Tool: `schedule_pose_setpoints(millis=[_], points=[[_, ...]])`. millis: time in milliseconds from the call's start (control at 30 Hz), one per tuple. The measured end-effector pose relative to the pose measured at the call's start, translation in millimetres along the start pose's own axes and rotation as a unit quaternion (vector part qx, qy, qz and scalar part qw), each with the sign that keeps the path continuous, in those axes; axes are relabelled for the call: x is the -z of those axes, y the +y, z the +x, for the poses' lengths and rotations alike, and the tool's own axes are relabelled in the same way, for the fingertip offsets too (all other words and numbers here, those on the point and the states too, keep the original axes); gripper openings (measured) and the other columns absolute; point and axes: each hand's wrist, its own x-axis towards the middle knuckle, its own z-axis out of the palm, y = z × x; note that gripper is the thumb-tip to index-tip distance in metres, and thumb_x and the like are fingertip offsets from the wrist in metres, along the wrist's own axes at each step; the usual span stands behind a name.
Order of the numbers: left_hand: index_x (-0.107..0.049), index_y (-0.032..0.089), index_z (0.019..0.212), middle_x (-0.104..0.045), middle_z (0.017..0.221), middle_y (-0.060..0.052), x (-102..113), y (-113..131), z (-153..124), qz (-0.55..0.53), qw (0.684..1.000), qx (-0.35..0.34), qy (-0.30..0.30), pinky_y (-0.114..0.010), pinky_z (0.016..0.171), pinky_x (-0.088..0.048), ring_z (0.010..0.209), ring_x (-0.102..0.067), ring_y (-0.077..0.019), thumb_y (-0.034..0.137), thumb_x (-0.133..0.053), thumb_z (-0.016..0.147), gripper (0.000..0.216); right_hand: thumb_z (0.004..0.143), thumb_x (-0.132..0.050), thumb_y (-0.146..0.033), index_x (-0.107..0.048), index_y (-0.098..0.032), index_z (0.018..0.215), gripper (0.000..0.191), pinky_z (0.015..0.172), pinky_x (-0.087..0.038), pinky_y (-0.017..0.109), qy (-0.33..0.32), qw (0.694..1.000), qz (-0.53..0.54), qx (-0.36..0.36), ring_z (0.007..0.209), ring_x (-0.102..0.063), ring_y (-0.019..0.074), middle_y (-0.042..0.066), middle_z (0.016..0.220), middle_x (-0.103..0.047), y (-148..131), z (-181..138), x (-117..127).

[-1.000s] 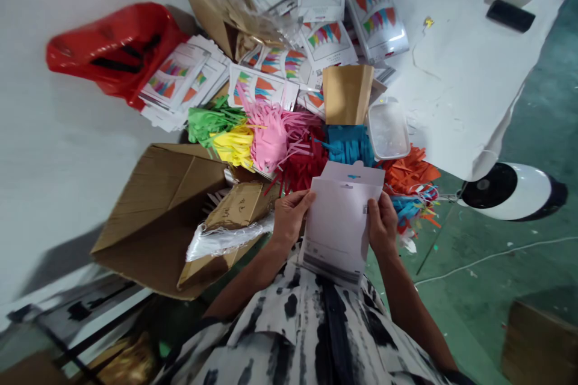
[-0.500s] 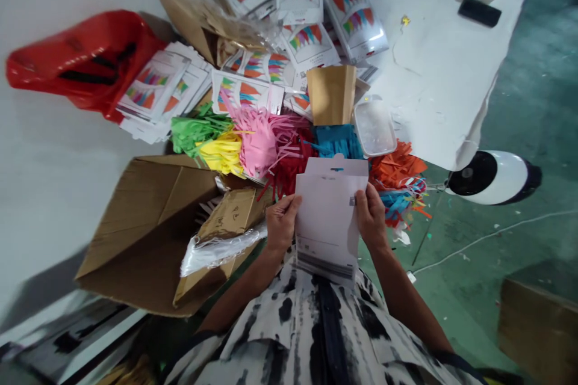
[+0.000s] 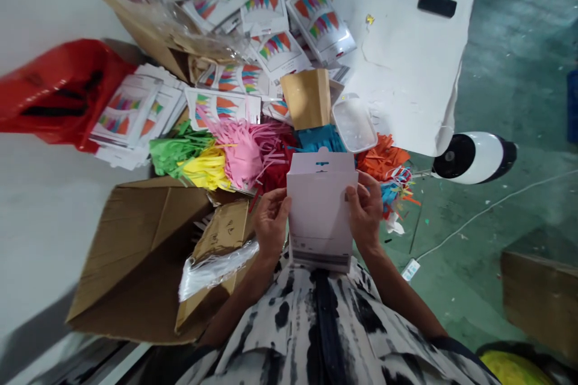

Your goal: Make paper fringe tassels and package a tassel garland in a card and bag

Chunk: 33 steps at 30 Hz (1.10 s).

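Note:
A white flat cardboard box (image 3: 320,210) with a hang-tab flap on top is upright against my patterned shirt, its printed back facing me. My left hand (image 3: 271,222) is at its left edge, fingers curled, with the thumb touching that side. My right hand (image 3: 366,213) grips the right edge, thumb on the face and fingers behind. Just beyond lie bundles of paper tassels: green (image 3: 178,147), yellow (image 3: 208,167), pink (image 3: 244,156), blue (image 3: 318,139) and orange (image 3: 383,157). The box hides part of the dark red tassels (image 3: 276,173).
Several printed tassel-garland packs (image 3: 271,3) are piled on the white table (image 3: 406,66). A brown carton piece (image 3: 307,99) and a clear plastic tub (image 3: 354,124) stand nearer. An open carton (image 3: 130,252) is at left, a red bag (image 3: 58,90) beyond. A cable (image 3: 478,207) crosses the floor.
My view has shifted, so the table things appear further left. The left fingers look looser at the box edge, and the right forefinger has straightened along its side.

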Motion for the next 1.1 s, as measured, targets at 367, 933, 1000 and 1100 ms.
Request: schedule_pose_setpoints(millis=[367, 933, 1000, 1100], points=[[-0.065, 0.022, 0.096, -0.074, 0.094, 0.001, -18.5, -0.3, 9.9, -0.032, 0.999, -0.022, 0.028, -0.023, 0.077, -0.055, 0.079, -0.071, -0.0131, 0.039, -0.093, 0.073, 0.039, 0.090, -0.078, -0.042, -0.081, -0.026, 0.116, 0.031, 0.094, -0.060, 0.040, 0.123, 0.992, -0.017, 0.028, 0.099, -0.075, 0.0209, 0.004, 0.112, -0.081, 8.5, -7.1, 1.7], [-0.056, 0.019, 0.066, -0.061, 0.061, 0.009, -22.5, 2.7, 18.2, -0.216, 0.958, 0.186, -0.029, -0.017, 0.057, -0.047, 0.056, -0.056, -0.0054, 0.038, -0.102, 0.055, 0.051, 0.079, -0.086, -0.044, -0.084, -0.030, 0.105, 0.030, 0.101, -0.059, 0.050, 0.067, 0.987, 0.126, -0.071, 0.113, -0.074, 0.0282, 0.006, 0.119, -0.081, 12.4, 6.1, 12.6], [-0.057, 0.019, 0.067, -0.063, 0.063, 0.009, -20.0, 3.4, 17.6, -0.207, 0.956, 0.201, -0.042, -0.018, 0.056, -0.047, 0.056, -0.058, -0.0062, 0.037, -0.102, 0.055, 0.050, 0.079, -0.086, -0.044, -0.084, -0.029, 0.100, 0.025, 0.096, -0.061, 0.047, 0.044, 0.988, 0.128, -0.071, 0.113, -0.075, 0.0281, 0.007, 0.119, -0.081, 11.0, 6.3, 14.9], [-0.060, 0.020, 0.071, -0.066, 0.065, 0.009, -17.6, 2.8, 16.4, -0.196, 0.958, 0.204, -0.048, -0.017, 0.055, -0.047, 0.057, -0.059, -0.0063, 0.034, -0.102, 0.055, 0.047, 0.078, -0.087, -0.044, -0.080, -0.028, 0.097, 0.026, 0.086, -0.062, 0.041, 0.017, 0.990, 0.121, -0.069, 0.105, -0.076, 0.0260, 0.007, 0.116, -0.081, 7.9, 5.1, 16.1]])
